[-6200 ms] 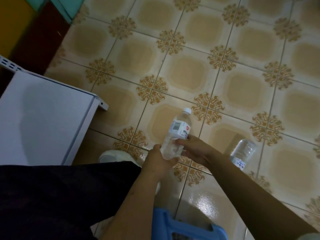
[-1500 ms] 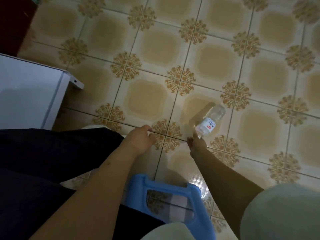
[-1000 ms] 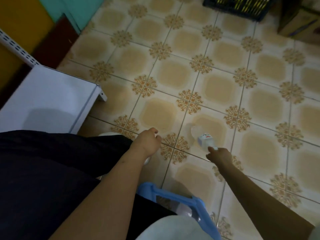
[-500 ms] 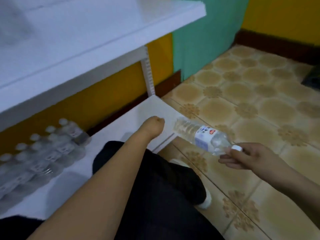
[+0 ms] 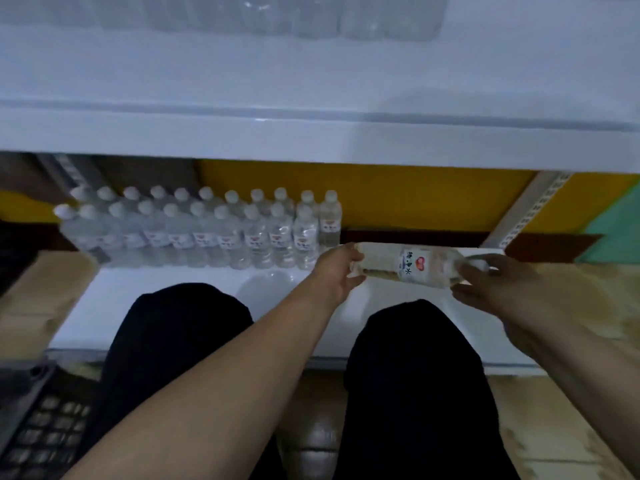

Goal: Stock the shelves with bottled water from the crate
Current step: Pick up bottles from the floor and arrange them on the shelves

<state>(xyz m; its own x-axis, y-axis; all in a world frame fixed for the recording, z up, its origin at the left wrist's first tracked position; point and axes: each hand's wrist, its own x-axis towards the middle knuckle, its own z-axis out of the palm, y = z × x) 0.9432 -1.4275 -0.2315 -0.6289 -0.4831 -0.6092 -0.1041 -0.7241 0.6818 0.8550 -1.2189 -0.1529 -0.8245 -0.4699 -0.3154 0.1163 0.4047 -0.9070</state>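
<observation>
A clear water bottle with a white label lies sideways in the air above the white bottom shelf. My left hand grips its base end. My right hand holds its capped end. Just left of the bottle, two rows of several upright bottles stand at the back of the bottom shelf. The crate shows as a dark grid at the lower left.
A white upper shelf spans the top, with more clear bottles blurred at its back. A perforated shelf post rises at the right. My dark-trousered knees sit before the shelf. Patterned floor tiles lie either side.
The view has swung from the floor to face the shelves. My right hand has carried the bottle in front of the bottom shelf, and my left hand has taken its base end.
</observation>
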